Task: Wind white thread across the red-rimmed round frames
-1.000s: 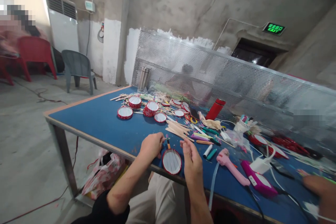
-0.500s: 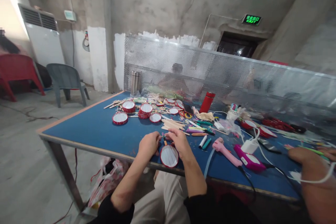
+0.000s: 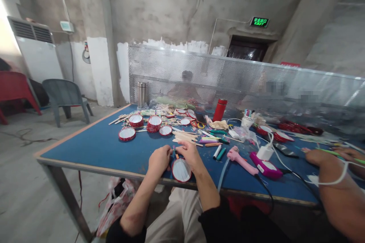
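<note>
At the table's near edge lies a small drum point(image 3: 181, 170) with a pale round face and a red rim. A short stick point(image 3: 176, 153), orange with a purple part, juts from its far side. My right hand point(image 3: 188, 155) is closed, its fingertips pinching about the far end of this stick. My left hand point(image 3: 159, 160) is closed on the other side of the stick, its wrist resting by the table edge. What its fingers hold is hidden or too small to name.
More red-rimmed drums point(image 3: 154, 122) and wooden sticks point(image 3: 184, 136) lie farther back on the blue table point(image 3: 94, 148). Markers point(image 3: 217, 152), a pink glue gun point(image 3: 242, 161), a magenta device point(image 3: 266, 166) and cables are to the right. A co-worker's arm point(image 3: 327, 174) reaches in at far right.
The whole view has shifted slightly as my head turned. Both hands stay at the stick, and the drum lies in about the same place between my forearms.
</note>
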{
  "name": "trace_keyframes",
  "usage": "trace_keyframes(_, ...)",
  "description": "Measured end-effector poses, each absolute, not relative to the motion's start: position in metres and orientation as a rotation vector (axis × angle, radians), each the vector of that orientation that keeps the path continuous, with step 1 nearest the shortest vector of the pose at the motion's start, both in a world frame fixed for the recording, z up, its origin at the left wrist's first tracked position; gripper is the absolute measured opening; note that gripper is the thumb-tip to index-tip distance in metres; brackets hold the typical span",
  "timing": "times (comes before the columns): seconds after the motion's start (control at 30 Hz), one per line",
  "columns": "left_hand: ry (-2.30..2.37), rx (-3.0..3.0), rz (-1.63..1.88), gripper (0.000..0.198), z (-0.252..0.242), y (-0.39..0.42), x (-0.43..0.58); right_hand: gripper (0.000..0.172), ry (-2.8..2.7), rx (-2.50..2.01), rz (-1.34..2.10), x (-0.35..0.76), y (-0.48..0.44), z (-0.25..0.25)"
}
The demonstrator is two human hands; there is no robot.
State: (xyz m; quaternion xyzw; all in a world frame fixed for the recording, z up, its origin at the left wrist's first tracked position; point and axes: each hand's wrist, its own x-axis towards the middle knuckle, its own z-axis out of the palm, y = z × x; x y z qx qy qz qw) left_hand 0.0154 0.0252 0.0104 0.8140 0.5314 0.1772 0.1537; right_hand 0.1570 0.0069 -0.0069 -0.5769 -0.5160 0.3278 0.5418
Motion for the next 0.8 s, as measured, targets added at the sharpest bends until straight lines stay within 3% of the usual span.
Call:
trace_keyframes(0.63, 1.583, 2.361, 0.442, 0.026, 0.0127, 0.0228, 0.0172, 0.043, -1.235, -1.386, 0.753, 0.1583, 0.0154, -0.0125)
trace_keyframes(0.8, 1.593, 2.373, 0.444, 0.026, 0.0132, 0.0213, 0.0173, 0.033, -1.212, -1.381, 0.754, 0.1582, 0.0148, -0.0120)
